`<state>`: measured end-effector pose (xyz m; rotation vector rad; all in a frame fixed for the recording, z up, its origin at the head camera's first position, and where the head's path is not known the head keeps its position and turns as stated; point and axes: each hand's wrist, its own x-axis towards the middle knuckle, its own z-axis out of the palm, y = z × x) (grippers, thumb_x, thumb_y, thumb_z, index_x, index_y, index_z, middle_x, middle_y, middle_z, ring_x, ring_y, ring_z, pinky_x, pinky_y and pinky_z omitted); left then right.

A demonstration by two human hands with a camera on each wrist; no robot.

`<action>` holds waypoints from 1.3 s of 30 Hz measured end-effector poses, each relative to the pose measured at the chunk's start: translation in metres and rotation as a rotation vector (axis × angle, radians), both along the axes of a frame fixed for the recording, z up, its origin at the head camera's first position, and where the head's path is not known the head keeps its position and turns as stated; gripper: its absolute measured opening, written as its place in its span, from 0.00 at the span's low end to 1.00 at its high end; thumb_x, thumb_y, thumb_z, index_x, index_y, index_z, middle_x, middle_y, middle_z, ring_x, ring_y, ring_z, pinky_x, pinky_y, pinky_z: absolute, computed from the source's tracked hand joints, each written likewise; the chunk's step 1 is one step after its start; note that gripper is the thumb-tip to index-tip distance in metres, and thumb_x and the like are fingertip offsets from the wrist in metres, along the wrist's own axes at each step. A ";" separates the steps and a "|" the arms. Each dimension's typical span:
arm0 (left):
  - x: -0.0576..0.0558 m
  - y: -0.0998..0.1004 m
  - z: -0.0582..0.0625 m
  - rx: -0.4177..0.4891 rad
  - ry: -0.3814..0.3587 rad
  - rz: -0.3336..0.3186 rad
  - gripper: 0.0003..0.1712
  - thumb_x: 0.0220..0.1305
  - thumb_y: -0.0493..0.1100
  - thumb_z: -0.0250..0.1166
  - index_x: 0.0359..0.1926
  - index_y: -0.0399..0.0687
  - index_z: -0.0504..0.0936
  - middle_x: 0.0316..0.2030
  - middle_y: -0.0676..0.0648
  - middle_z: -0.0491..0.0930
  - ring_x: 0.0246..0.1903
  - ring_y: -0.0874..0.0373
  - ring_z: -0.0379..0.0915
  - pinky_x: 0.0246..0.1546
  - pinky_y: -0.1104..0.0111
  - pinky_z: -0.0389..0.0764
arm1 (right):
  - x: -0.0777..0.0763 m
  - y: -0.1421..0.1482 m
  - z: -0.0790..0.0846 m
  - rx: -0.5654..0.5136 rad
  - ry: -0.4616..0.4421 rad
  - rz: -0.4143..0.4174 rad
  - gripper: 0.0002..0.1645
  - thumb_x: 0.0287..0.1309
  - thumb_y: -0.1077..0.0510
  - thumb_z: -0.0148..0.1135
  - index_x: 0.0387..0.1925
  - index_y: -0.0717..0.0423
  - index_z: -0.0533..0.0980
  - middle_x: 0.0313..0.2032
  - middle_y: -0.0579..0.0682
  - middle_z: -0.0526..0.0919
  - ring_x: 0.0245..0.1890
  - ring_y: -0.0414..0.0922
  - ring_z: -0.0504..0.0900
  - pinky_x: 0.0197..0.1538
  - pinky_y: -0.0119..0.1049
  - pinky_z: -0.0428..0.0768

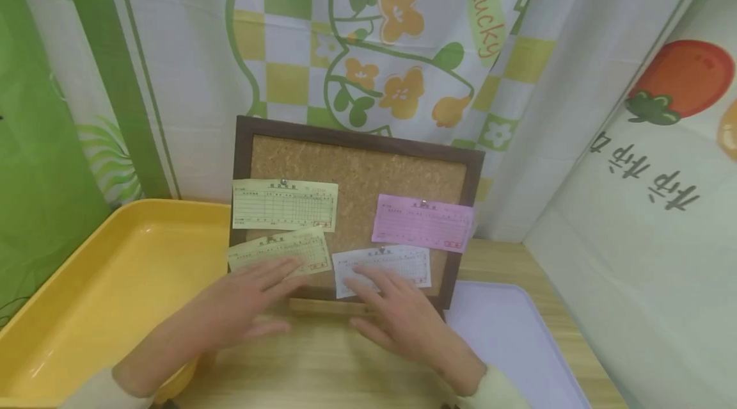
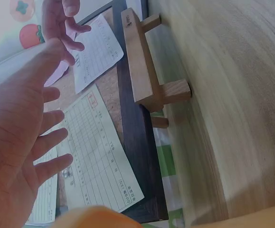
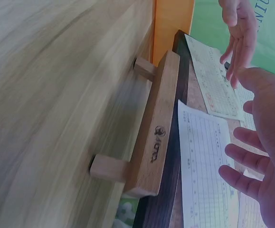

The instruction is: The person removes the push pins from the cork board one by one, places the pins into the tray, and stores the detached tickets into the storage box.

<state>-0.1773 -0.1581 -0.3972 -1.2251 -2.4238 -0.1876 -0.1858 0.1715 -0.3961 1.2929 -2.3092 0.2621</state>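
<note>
Two lower slips [image 1: 313,254] partly hidden by left hand [image 1: 247,299], right hand [image 1: 403,316] | fingers [image 2: 54,168] spread | corkboard [image 1: 357,162] between yellow tray [image 1: 144,268] and lilac tray [image 1: 507,332]

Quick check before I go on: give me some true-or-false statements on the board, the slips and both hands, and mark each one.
1. In the head view, the yellow tray is left of the corkboard. True.
2. The pink slip hangs on the board's left side. False: it hangs on the right side.
3. The white slip sits lower on the board than the pink slip. True.
4. The corkboard lies flat. False: it is propped up on a wooden stand.
5. The left hand and the right hand hold nothing. True.
6. Only three slips are on the board. False: there are four.
</note>
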 end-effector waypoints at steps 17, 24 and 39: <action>-0.007 -0.015 0.005 0.340 0.248 -0.015 0.28 0.79 0.56 0.48 0.47 0.40 0.87 0.46 0.43 0.86 0.45 0.45 0.84 0.46 0.50 0.85 | -0.005 -0.035 0.003 -0.024 -0.030 -0.002 0.31 0.63 0.49 0.71 0.65 0.51 0.75 0.63 0.54 0.78 0.62 0.50 0.77 0.65 0.48 0.75; -0.007 -0.019 0.006 0.405 0.269 0.057 0.25 0.78 0.55 0.50 0.45 0.42 0.87 0.43 0.45 0.86 0.37 0.47 0.85 0.34 0.54 0.86 | -0.009 -0.044 0.000 -0.061 -0.011 0.008 0.32 0.60 0.52 0.73 0.64 0.52 0.75 0.62 0.54 0.79 0.60 0.50 0.79 0.62 0.45 0.78; -0.001 -0.030 0.008 0.504 0.112 0.392 0.25 0.55 0.39 0.74 0.55 0.43 0.80 0.51 0.42 0.79 0.19 0.61 0.65 0.12 0.72 0.65 | -0.016 -0.062 0.000 -0.100 0.058 0.022 0.30 0.63 0.53 0.71 0.63 0.58 0.76 0.58 0.54 0.82 0.57 0.49 0.82 0.61 0.40 0.78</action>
